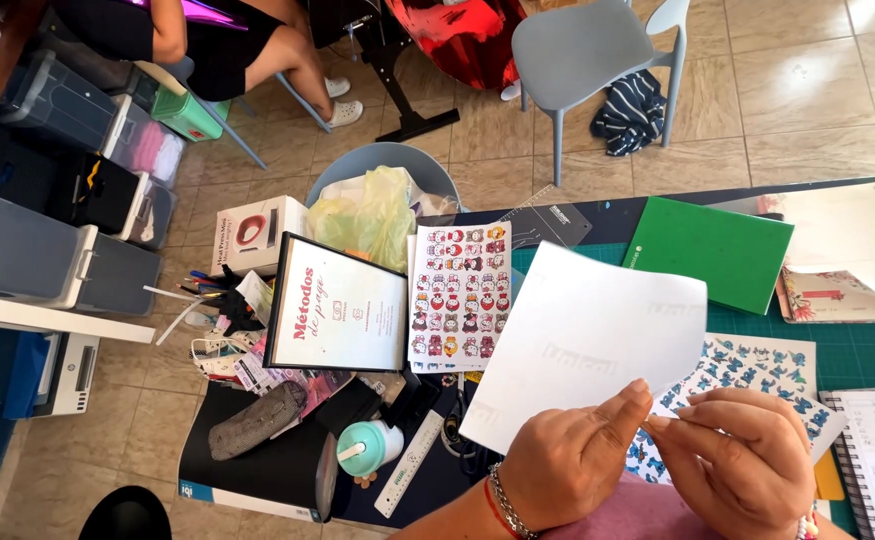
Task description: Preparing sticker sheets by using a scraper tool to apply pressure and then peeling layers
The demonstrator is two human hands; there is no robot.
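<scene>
A: Hands low at six o'clock, both pinched shut on one white sheet (583, 345). Left hand (573, 465) clamping its lower edge with the thumb, right hand (743, 460) nipping the same edge just beside it, fingertips close together.

B: Looks like picking at a corner, perhaps peeling a backing. Best kept slow, judging by that grip: thumb flat as an anchor, nails working only the very edge, sheet held taut and off the table.

A: Agreed. Tilted up toward twelve o'clock, faint pale shapes on it, hanging over a blue cartoon sticker sheet (748, 370) at four o'clock.

B: And the table?

A: Crowded. Dark top with a green cutting mat (858, 350) at three o'clock. Red-and-white sticker sheet (460, 295) at ten o'clock of the hands, framed sign (338, 305) beside it, green folder (708, 250) at one o'clock, spiral notebook (853, 240) further right. Mint cup (370, 445) and clear ruler (410, 462) at nine o'clock.

B: Room beyond?

A: Tiled floor, grey chair (583, 50) at twelve o'clock, grey bin (383, 165) with a yellow-green bag, someone seated at eleven o'clock.
</scene>
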